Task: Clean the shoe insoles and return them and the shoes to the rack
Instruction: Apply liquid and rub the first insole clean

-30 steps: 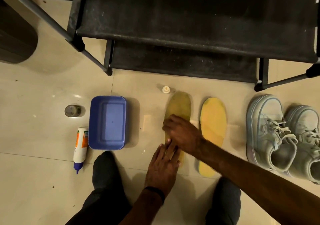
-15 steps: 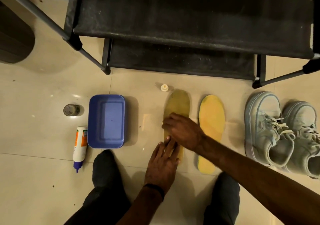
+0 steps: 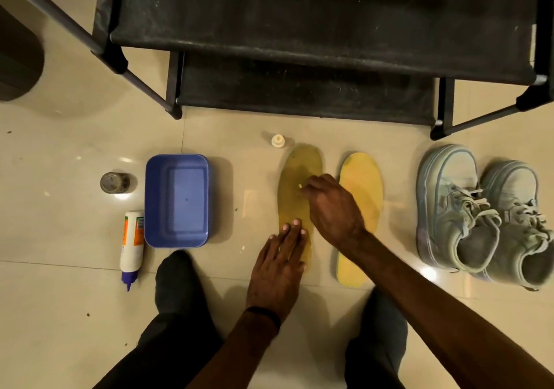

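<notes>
Two hands work the insole (image 3: 295,178) beside the rack (image 3: 299,28); left hand (image 3: 277,268) flat, pinning its heel; right hand (image 3: 332,205) curled, contents unclear; light, floppy, seemingly wet; lift by edges.

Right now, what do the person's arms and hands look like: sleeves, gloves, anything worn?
Both forearms are bare, no sleeves in view, and neither the left hand nor the right hand wears a glove. A dark band circles the left wrist. No rings or watch are visible.
</notes>
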